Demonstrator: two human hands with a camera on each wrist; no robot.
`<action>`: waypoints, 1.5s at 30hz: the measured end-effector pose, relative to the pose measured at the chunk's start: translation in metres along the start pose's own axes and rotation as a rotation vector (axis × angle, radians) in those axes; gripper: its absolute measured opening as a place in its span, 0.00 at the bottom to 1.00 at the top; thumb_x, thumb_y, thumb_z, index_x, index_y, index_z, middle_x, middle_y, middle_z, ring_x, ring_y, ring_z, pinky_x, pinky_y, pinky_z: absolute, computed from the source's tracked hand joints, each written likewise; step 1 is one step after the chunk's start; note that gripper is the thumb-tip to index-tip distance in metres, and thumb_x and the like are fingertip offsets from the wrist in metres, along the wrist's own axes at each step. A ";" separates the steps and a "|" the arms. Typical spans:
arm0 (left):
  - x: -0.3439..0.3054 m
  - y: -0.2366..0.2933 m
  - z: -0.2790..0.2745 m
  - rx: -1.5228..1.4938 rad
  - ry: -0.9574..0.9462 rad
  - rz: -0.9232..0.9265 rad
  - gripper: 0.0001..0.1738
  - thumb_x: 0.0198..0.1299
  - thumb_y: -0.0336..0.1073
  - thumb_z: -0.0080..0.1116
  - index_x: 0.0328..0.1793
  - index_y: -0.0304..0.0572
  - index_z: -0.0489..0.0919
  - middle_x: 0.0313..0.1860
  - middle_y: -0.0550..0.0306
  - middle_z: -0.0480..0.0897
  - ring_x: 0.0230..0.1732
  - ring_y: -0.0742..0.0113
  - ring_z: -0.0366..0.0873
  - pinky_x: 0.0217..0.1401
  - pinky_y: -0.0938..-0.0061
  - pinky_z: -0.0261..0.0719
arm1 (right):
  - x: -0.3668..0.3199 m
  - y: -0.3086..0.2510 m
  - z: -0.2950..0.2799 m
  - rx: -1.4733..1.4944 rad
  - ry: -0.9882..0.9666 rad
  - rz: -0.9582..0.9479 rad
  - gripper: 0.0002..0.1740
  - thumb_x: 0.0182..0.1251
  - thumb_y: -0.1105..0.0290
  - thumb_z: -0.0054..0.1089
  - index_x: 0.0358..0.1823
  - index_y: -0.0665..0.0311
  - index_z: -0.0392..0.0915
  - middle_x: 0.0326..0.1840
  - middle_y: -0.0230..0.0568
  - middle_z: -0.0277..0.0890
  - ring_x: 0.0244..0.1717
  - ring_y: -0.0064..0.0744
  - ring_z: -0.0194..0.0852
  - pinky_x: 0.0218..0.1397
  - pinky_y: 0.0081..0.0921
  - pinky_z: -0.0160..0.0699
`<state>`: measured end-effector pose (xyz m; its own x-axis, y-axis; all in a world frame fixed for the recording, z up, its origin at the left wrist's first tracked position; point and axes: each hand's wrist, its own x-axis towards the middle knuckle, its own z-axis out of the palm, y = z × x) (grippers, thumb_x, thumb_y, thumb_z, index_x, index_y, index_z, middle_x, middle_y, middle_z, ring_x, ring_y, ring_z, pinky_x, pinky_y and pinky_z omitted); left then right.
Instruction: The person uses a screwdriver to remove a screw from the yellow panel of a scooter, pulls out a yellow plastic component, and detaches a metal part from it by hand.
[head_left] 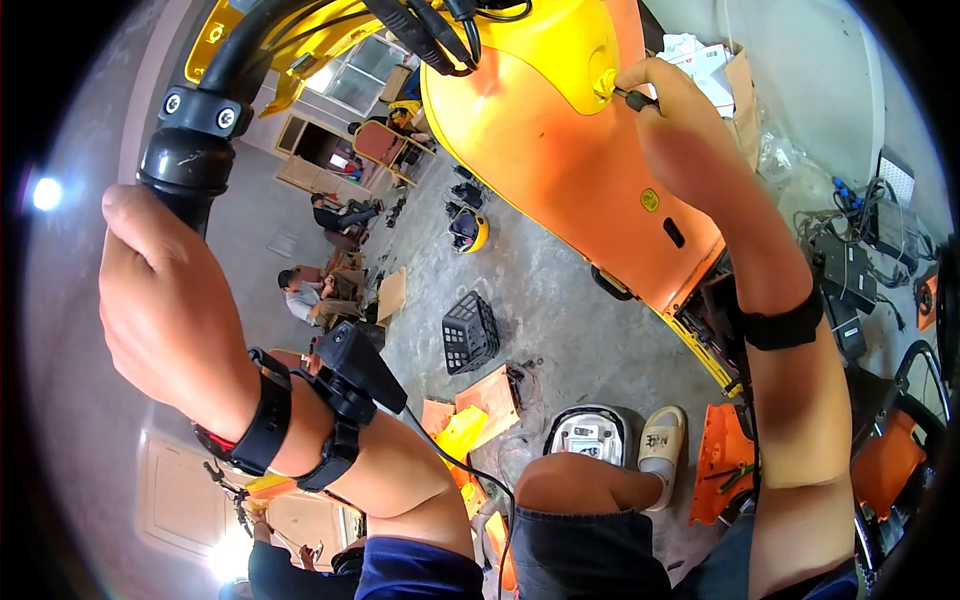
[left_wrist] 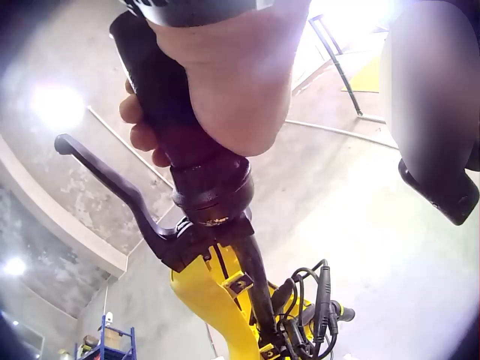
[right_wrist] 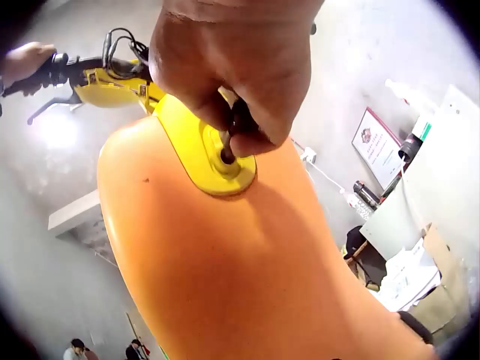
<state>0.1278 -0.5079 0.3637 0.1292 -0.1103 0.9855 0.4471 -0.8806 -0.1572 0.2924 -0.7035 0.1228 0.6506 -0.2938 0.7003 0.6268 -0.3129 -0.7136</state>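
My left hand wraps round the black handlebar grip of a scooter, thumb along the near side. A black brake lever stands out beside that grip, apart from the fingers. With my right hand I pinch a black-headed key between thumb and bent fingers. Its thin end sits in a round socket in the yellow panel. Below spreads the broad orange front panel. My right fingers partly hide the key.
Dark cables hang at the handlebar. A black crate, a yellow helmet and loose orange panels lie on the floor. Power adapters with tangled leads lie at right. A person sits farther back.
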 end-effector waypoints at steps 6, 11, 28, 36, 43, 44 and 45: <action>-0.001 0.004 -0.002 0.006 0.009 -0.022 0.34 0.77 0.58 0.34 0.43 0.45 0.88 0.35 0.47 0.88 0.44 0.40 0.84 0.49 0.51 0.79 | 0.005 -0.006 -0.016 0.203 -0.124 0.082 0.20 0.72 0.75 0.56 0.64 0.66 0.75 0.60 0.42 0.81 0.44 0.20 0.77 0.49 0.22 0.77; 0.000 0.003 -0.002 0.038 0.015 -0.021 0.38 0.75 0.63 0.32 0.40 0.47 0.90 0.29 0.54 0.88 0.38 0.52 0.87 0.47 0.59 0.80 | 0.007 -0.014 -0.029 0.381 -0.234 0.311 0.23 0.74 0.70 0.58 0.68 0.66 0.75 0.56 0.35 0.82 0.45 0.21 0.77 0.50 0.21 0.76; -0.001 0.004 -0.001 0.010 0.009 -0.021 0.35 0.76 0.60 0.33 0.44 0.46 0.89 0.35 0.46 0.88 0.44 0.39 0.84 0.49 0.51 0.79 | -0.005 -0.016 0.004 -0.099 0.136 0.062 0.14 0.71 0.75 0.59 0.56 0.64 0.75 0.53 0.43 0.86 0.56 0.42 0.85 0.59 0.34 0.80; 0.000 0.002 0.000 0.051 0.029 -0.001 0.39 0.76 0.63 0.30 0.43 0.47 0.90 0.30 0.54 0.88 0.40 0.51 0.88 0.46 0.59 0.81 | -0.002 -0.015 0.010 0.092 0.253 0.090 0.16 0.65 0.77 0.63 0.54 0.68 0.76 0.47 0.56 0.84 0.53 0.55 0.82 0.55 0.42 0.80; -0.001 0.005 -0.002 0.038 0.014 -0.033 0.39 0.75 0.63 0.29 0.43 0.47 0.90 0.31 0.54 0.88 0.42 0.51 0.87 0.50 0.58 0.80 | -0.009 -0.020 0.017 0.011 0.253 0.012 0.15 0.74 0.67 0.60 0.55 0.69 0.74 0.44 0.57 0.84 0.47 0.59 0.84 0.49 0.47 0.82; -0.001 0.005 -0.003 0.032 0.001 -0.033 0.39 0.75 0.62 0.29 0.43 0.47 0.90 0.31 0.54 0.88 0.42 0.51 0.87 0.50 0.58 0.79 | -0.010 -0.024 0.014 -0.025 0.210 0.070 0.15 0.75 0.65 0.60 0.54 0.69 0.74 0.41 0.58 0.84 0.44 0.61 0.84 0.45 0.48 0.82; -0.001 0.005 -0.002 0.032 0.001 -0.031 0.39 0.75 0.62 0.29 0.43 0.47 0.90 0.31 0.54 0.88 0.42 0.51 0.87 0.50 0.58 0.79 | -0.010 -0.025 0.012 -0.062 0.166 0.129 0.16 0.76 0.63 0.59 0.52 0.70 0.74 0.38 0.58 0.84 0.41 0.63 0.84 0.41 0.50 0.81</action>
<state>0.1278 -0.5133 0.3624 0.1137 -0.0834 0.9900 0.4791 -0.8683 -0.1282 0.2752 -0.6820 0.1333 0.6410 -0.4783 0.6003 0.5121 -0.3161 -0.7987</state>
